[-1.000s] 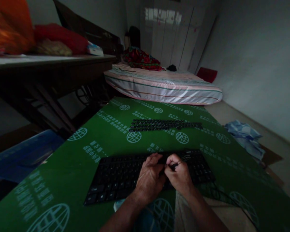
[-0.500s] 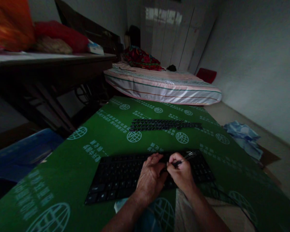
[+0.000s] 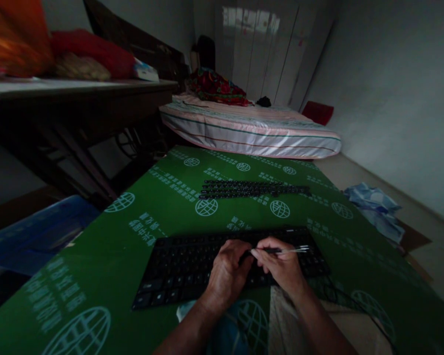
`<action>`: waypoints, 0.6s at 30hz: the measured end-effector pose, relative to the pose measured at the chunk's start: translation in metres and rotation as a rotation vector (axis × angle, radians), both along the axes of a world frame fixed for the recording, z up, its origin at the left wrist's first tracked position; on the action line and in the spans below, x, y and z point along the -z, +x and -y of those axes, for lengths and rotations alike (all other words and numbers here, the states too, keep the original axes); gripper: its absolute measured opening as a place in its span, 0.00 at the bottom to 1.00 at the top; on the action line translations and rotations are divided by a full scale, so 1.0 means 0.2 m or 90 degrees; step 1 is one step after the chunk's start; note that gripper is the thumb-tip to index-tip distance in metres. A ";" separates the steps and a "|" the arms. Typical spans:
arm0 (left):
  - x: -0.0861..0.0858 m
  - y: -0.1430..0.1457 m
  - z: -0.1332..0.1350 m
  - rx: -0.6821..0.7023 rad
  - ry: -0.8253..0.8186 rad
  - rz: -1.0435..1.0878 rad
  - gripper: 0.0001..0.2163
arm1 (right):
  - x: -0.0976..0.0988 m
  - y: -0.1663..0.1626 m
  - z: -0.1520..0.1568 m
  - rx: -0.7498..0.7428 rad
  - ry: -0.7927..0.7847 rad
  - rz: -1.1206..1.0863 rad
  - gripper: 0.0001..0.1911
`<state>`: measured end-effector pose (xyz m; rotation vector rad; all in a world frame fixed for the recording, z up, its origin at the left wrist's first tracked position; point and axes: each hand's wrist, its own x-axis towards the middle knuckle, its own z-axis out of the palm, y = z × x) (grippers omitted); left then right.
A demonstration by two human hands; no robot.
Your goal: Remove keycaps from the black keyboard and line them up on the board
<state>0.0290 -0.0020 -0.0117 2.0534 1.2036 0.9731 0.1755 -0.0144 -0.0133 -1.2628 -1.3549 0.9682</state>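
Note:
A black keyboard (image 3: 181, 266) lies on a green printed mat (image 3: 107, 256) in front of me. My left hand (image 3: 227, 276) rests on its keys with the fingers curled down; whether it holds anything is hidden. Beside it, my right hand (image 3: 281, 266) pinches a thin pen-like tool (image 3: 286, 250) with a light tip. The tool lies almost level and points right over the keyboard's right part. Both hands touch near the keyboard's middle.
A second black keyboard part (image 3: 253, 189) lies farther back on the mat. A striped mattress (image 3: 251, 133) sits beyond, a dark table (image 3: 77, 98) at left, a blue bin (image 3: 33, 236) lower left, crumpled blue cloth (image 3: 373, 202) at right. A cable (image 3: 340, 296) trails off the keyboard's right end.
The tool in my right hand has tilted from pointing up-right to lying nearly level, its tip now farther right. My left hand has stayed on the keys.

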 end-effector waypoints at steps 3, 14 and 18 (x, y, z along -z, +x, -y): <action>-0.01 0.00 0.00 -0.001 -0.011 0.026 0.08 | 0.01 0.01 0.00 -0.015 0.016 0.004 0.10; 0.04 -0.01 -0.01 -0.096 -0.087 0.169 0.11 | -0.01 0.03 -0.01 0.044 -0.016 -0.091 0.19; 0.04 -0.01 -0.02 -0.109 -0.102 0.217 0.07 | 0.00 0.03 -0.01 0.056 -0.023 -0.108 0.23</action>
